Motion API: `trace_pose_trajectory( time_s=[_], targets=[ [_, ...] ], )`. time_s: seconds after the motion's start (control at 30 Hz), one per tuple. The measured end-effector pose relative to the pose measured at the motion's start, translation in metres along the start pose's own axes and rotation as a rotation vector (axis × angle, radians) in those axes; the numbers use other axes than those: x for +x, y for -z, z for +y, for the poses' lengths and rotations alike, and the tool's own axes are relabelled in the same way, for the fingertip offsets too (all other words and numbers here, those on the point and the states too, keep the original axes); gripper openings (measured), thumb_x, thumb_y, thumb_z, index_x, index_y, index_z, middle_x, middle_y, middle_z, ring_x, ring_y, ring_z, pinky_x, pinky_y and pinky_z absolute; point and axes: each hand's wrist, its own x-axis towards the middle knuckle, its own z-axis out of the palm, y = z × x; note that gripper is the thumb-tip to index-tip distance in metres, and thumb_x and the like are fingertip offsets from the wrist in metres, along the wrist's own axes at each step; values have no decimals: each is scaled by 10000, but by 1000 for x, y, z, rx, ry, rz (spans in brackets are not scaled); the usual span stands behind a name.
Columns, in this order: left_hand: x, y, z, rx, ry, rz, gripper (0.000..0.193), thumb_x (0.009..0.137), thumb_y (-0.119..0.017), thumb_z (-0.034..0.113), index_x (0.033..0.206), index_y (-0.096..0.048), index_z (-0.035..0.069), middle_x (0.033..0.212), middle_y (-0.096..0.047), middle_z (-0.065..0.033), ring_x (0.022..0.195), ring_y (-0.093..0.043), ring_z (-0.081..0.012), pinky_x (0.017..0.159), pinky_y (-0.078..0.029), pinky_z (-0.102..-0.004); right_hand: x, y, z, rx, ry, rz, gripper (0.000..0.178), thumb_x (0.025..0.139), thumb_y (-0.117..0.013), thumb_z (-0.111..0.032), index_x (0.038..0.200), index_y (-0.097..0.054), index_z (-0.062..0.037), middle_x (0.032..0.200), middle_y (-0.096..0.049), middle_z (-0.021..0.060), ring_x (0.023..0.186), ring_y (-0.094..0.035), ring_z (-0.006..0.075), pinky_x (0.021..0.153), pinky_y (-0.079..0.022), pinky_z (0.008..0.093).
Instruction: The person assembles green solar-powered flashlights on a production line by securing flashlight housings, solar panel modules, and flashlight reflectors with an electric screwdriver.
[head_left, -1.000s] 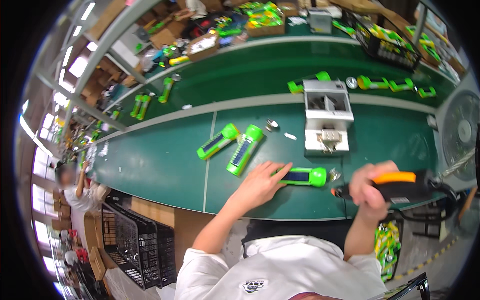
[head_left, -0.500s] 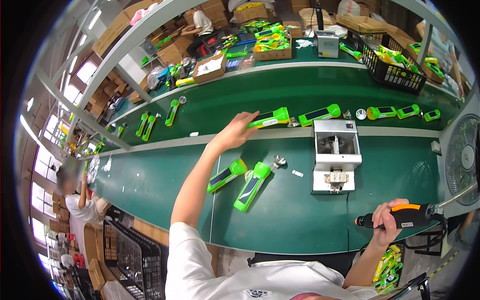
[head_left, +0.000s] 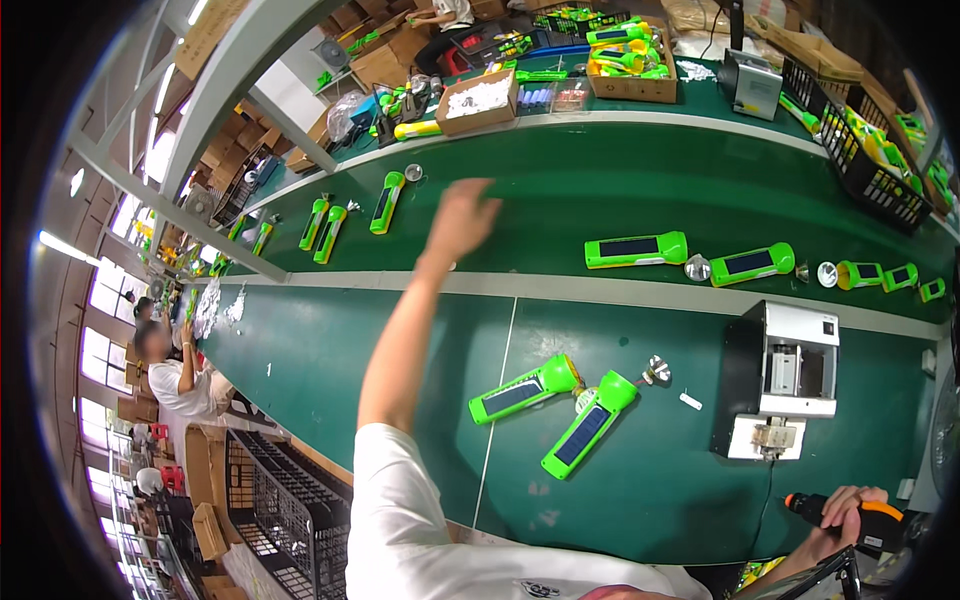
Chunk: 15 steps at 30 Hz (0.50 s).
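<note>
My left hand point(head_left: 465, 218) reaches over the far green belt, holding nothing. Its fingers point to the right and are a little blurred. To the right of it a green flashlight point(head_left: 635, 250) with a dark panel lies on the belt, apart from the hand. At the lower right my right hand point(head_left: 845, 510) grips a black and orange electric screwdriver point(head_left: 880, 524). On the near table lie two more flashlights: a tilted green flashlight point(head_left: 522, 392) and another green flashlight point(head_left: 590, 425). A shiny reflector point(head_left: 656, 370) sticks out at the latter's head.
A white and black machine point(head_left: 785, 375) stands on the table at right, with a small white strip point(head_left: 690, 401) left of it. Farther along the belt lies another flashlight point(head_left: 387, 203). Behind are a carton of parts point(head_left: 480, 103) and a black crate point(head_left: 865, 150).
My left hand has let go of the flashlight on the belt and moved away to its left. The view has turned left, so things sit farther right. My right hand still holds the screwdriver.
</note>
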Motion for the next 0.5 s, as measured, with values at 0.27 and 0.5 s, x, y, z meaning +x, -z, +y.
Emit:
trace_pose_trajectory(
  time_s=[0.27, 0.5],
  targets=[
    [-99, 21, -314, 488, 362, -135, 283, 997, -574, 265, 1149, -671, 47, 901, -712, -226, 783, -698, -428, 674, -548, -556, 2, -23, 7, 0, -23, 202, 347, 907, -589, -144, 1200, -455, -13, 638, -407, -20, 512, -363, 108, 556, -324, 273],
    [-71, 65, -348, -7, 492, 116, 511, 1000, -673, 274, 1475, -571, 116, 1260, -710, -160, 1110, -693, -294, 931, -545, -413, 51, -68, -9, 232, 196, -96, 262, 887, -590, -90, 1126, -506, -23, 640, -534, -4, 455, -509, 126, 466, -444, 277]
  ],
)
